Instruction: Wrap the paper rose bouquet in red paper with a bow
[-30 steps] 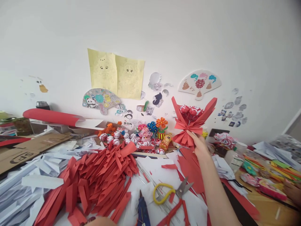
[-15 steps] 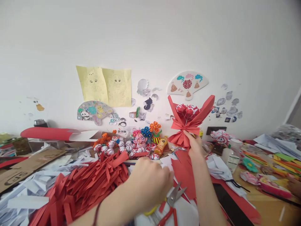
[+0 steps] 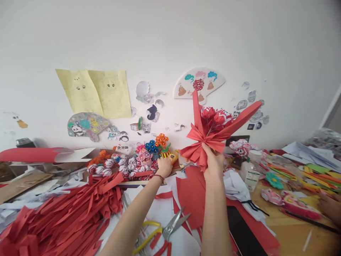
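Observation:
My right hand (image 3: 214,163) is closed round the gathered base of a bouquet (image 3: 204,145) wrapped in pleated red paper, with red-and-white flowers and wire stems showing inside. It is held up off the table, in front of the wall. Stretched out to the middle back, my left hand (image 3: 165,167) has its fingers curled on a yellow-orange bottle (image 3: 174,156); the hand hides part of it. Red-handled scissors (image 3: 168,232) lie with blades apart between my forearms. A yellow-handled tool (image 3: 151,234) lies beside them, its working end not clear.
Red paper strips (image 3: 80,209) heap at the left. Red-and-white balls (image 3: 133,167) and beaded flower pots (image 3: 162,144) stand at the back. A black phone-like slab (image 3: 243,227), a clear bottle (image 3: 250,174) and coloured strips (image 3: 306,174) lie right. Another person's hand (image 3: 329,206) shows at the right edge.
My left hand has moved from above the scissors away to the back, onto the yellow-orange bottle. The bouquet in my right hand has tilted to the right. The view has swung right.

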A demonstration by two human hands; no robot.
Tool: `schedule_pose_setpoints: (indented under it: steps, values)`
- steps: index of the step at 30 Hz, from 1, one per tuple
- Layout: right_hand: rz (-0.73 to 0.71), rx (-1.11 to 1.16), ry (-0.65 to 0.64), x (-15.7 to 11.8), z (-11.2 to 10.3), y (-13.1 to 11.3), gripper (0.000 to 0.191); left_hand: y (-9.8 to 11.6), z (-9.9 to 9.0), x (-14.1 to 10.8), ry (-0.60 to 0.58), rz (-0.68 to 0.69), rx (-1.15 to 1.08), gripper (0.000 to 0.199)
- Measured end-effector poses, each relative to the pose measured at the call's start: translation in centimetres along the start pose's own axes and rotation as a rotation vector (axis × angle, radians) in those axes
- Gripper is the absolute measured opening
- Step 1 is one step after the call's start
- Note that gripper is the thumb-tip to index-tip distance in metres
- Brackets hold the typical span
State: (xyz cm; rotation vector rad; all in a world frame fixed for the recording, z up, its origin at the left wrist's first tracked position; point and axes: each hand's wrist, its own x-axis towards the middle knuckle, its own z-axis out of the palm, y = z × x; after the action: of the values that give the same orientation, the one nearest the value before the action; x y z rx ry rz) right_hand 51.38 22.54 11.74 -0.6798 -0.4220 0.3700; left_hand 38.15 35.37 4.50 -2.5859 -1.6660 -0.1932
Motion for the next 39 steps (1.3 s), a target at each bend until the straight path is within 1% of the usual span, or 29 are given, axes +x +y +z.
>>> schedule_pose_setpoints:
  steps: [4,8,14,18,20,23,26,29,32,36,39]
  values:
    - [-0.004,0.000,-0.002,0.3,-0.5,0.0,0.044,0.5,1.7,2.0,0.034,-0.042,-0.021,0.033]
    - [0.001,0.006,0.025,0.7,-1.0,0.1,0.038,0.5,2.1,3.1,0.047,-0.066,-0.048,0.033]
    - [-0.007,0.009,0.044,0.9,-1.1,0.3,0.041,-0.1,1.0,3.7,0.070,-0.109,-0.123,0.030]
    - [-0.005,-0.002,0.033,0.8,-1.1,0.4,0.041,0.2,0.0,3.6,0.107,-0.138,-0.201,0.030]
    - [0.003,-0.013,0.018,0.7,-1.1,0.4,0.042,0.6,-0.6,3.5,0.149,-0.158,-0.250,0.033]
    - [0.006,-0.037,-0.005,0.5,-1.3,0.3,0.042,1.3,-1.5,3.6,0.236,-0.166,-0.335,0.044]
    - [-0.005,-0.044,-0.015,0.4,-1.4,0.3,0.043,1.7,-2.2,4.0,0.331,-0.130,-0.414,0.049]
    - [-0.034,-0.033,0.008,0.6,-1.3,0.5,0.045,2.0,-2.4,4.6,0.398,-0.103,-0.458,0.053]
    - [-0.068,-0.016,0.050,1.0,-1.2,0.9,0.043,2.6,-1.8,5.1,0.427,-0.131,-0.470,0.056]
    - [-0.079,-0.007,0.086,1.4,-1.6,1.4,0.044,3.6,0.0,5.6,0.430,-0.189,-0.461,0.039]
    - [-0.081,-0.016,0.101,1.7,-2.2,1.6,0.045,4.2,1.5,6.3,0.415,-0.237,-0.452,0.035]
